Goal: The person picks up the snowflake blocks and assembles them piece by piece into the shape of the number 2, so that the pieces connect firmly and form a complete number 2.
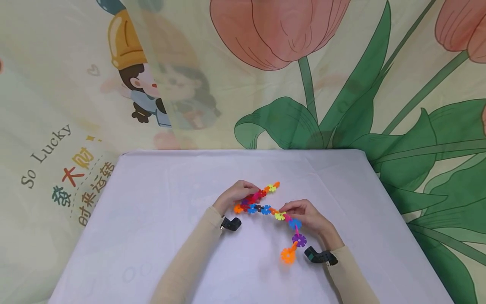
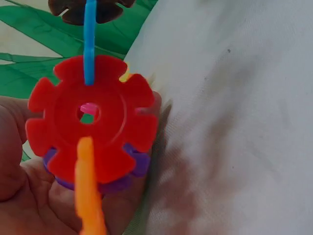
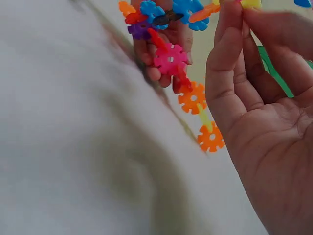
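A chain of colourful interlocking snowflake discs [image 1: 265, 210] is held up over the table by both hands. At the bend on its left, my left hand [image 1: 237, 195] grips the chain. The left wrist view shows a red disc [image 2: 110, 117] with a purple disc [image 2: 139, 161] behind it, against the fingers, which it partly hides. Farther along, my right hand [image 1: 306, 215] pinches a yellow disc [image 3: 251, 4] between thumb and fingertips. From there one end hangs down through a purple disc to an orange disc [image 1: 288, 256]. The other end points away beyond the left hand.
The table [image 1: 152, 236] is covered with a white cloth. Behind it hangs a printed backdrop [image 1: 281, 33] with tulips and a cartoon figure. A black wrist camera [image 1: 231, 224] sits at the left wrist and another camera [image 1: 320, 256] at the right.
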Action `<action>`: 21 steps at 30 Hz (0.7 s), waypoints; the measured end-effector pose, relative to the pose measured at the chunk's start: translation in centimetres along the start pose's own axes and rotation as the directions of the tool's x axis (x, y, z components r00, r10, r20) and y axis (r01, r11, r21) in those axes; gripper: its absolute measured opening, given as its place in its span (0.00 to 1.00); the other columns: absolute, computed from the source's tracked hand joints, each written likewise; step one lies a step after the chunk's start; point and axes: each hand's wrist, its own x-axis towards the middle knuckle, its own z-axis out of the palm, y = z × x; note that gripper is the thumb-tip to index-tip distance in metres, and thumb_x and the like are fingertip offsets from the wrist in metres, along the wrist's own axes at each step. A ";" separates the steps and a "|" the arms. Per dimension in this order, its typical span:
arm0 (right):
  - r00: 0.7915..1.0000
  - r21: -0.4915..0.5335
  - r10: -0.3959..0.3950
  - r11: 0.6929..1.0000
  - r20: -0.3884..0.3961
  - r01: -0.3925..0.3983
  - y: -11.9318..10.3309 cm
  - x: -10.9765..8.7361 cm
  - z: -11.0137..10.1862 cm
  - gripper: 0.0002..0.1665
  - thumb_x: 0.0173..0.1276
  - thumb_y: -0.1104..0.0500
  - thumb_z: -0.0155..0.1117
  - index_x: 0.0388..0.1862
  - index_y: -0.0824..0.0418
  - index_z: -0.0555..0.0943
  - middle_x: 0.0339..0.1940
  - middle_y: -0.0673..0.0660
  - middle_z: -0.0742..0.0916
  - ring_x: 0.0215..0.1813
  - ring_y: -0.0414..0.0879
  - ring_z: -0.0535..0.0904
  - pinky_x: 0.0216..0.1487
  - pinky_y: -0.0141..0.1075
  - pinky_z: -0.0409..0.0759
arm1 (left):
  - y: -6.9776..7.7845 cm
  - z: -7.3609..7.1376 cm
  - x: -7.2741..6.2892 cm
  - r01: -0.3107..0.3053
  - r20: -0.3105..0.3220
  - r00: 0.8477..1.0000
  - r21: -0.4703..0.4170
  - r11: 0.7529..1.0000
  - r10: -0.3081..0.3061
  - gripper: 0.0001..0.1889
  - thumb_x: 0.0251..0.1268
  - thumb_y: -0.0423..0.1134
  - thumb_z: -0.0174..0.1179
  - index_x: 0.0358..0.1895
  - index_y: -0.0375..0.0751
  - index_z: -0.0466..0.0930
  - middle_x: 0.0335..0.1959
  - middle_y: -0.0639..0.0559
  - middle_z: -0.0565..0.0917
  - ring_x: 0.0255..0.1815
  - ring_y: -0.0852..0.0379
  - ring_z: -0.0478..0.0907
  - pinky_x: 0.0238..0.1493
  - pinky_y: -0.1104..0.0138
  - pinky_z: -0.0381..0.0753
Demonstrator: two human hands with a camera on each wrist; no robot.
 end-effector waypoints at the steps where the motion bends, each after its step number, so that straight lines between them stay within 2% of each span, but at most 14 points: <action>1: 1.000 0.006 -0.001 1.000 -0.008 0.001 -0.3 0.1 0.0 0.12 0.68 0.74 0.56 0.48 0.73 0.82 0.45 0.49 0.88 0.45 0.41 0.84 0.49 0.33 0.81 | 0.1 0.0 -0.1 -0.006 0.004 1.000 0.004 1.000 0.006 0.14 0.72 0.39 0.56 0.52 0.34 0.85 0.47 0.46 0.85 0.44 0.54 0.76 0.48 0.65 0.77; 4: 0.999 0.013 0.003 1.000 -0.043 -0.002 -1.0 0.6 0.0 0.14 0.68 0.75 0.58 0.46 0.64 0.86 0.44 0.50 0.88 0.45 0.42 0.85 0.48 0.34 0.82 | 0.3 0.1 -0.4 -0.045 0.031 0.999 0.031 0.998 0.044 0.15 0.74 0.38 0.53 0.52 0.33 0.84 0.48 0.45 0.85 0.45 0.55 0.76 0.49 0.66 0.76; 8: 0.994 -0.016 0.013 1.000 -0.107 -0.015 -2.1 1.3 -0.2 0.17 0.66 0.74 0.60 0.44 0.57 0.88 0.41 0.50 0.88 0.43 0.44 0.86 0.47 0.35 0.83 | 0.4 0.2 -0.6 -0.100 0.077 0.992 0.060 0.993 0.095 0.16 0.75 0.36 0.50 0.51 0.31 0.84 0.42 0.46 0.86 0.35 0.59 0.75 0.39 0.71 0.75; 10: 0.991 -0.036 0.006 0.999 -0.136 -0.011 -2.6 1.7 -0.3 0.20 0.64 0.76 0.59 0.43 0.55 0.88 0.40 0.50 0.87 0.41 0.44 0.86 0.46 0.35 0.83 | 0.4 0.3 -0.7 -0.100 0.105 0.990 0.051 0.994 0.094 0.16 0.76 0.37 0.49 0.50 0.31 0.85 0.38 0.47 0.86 0.30 0.60 0.74 0.34 0.72 0.74; 12: 0.988 -0.027 -0.009 1.000 -0.155 0.005 -2.9 2.0 -0.4 0.21 0.64 0.78 0.58 0.42 0.56 0.87 0.39 0.51 0.87 0.39 0.45 0.86 0.45 0.36 0.84 | 0.4 0.4 -0.8 -0.087 0.126 0.989 0.031 0.996 0.083 0.17 0.77 0.39 0.49 0.50 0.30 0.84 0.36 0.46 0.86 0.28 0.59 0.74 0.33 0.72 0.74; 15: 0.980 -0.004 -0.031 1.000 -0.194 0.031 -3.3 2.4 -0.6 0.20 0.65 0.79 0.55 0.42 0.60 0.86 0.38 0.52 0.87 0.38 0.44 0.85 0.44 0.35 0.83 | 0.5 0.6 -1.0 -0.073 0.160 0.985 0.024 0.997 0.068 0.21 0.79 0.43 0.47 0.52 0.28 0.82 0.41 0.43 0.86 0.37 0.56 0.79 0.42 0.68 0.79; 18: 0.966 -0.014 -0.044 0.999 -0.253 0.042 -3.3 2.8 -0.9 0.11 0.71 0.75 0.54 0.42 0.66 0.83 0.36 0.52 0.87 0.37 0.43 0.83 0.43 0.31 0.83 | 0.2 0.6 -1.2 -0.091 0.205 0.975 0.031 0.995 0.083 0.25 0.79 0.47 0.44 0.58 0.27 0.78 0.50 0.40 0.84 0.51 0.51 0.80 0.56 0.63 0.77; 19: 0.960 -0.026 -0.049 0.999 -0.277 0.044 -3.3 2.8 -0.9 0.10 0.72 0.73 0.54 0.42 0.67 0.83 0.35 0.52 0.87 0.36 0.43 0.82 0.43 0.31 0.82 | 0.1 0.6 -1.3 -0.104 0.225 0.970 0.032 0.994 0.094 0.25 0.79 0.47 0.44 0.60 0.27 0.77 0.53 0.40 0.83 0.53 0.51 0.79 0.58 0.63 0.76; 21: 0.946 -0.055 -0.053 0.998 -0.319 0.038 -3.3 3.0 -1.0 0.08 0.74 0.69 0.55 0.41 0.66 0.83 0.33 0.51 0.87 0.35 0.42 0.81 0.41 0.30 0.81 | -0.2 0.6 -1.4 -0.134 0.272 0.955 0.030 0.991 0.121 0.23 0.79 0.45 0.47 0.61 0.27 0.75 0.52 0.40 0.83 0.52 0.53 0.78 0.56 0.64 0.76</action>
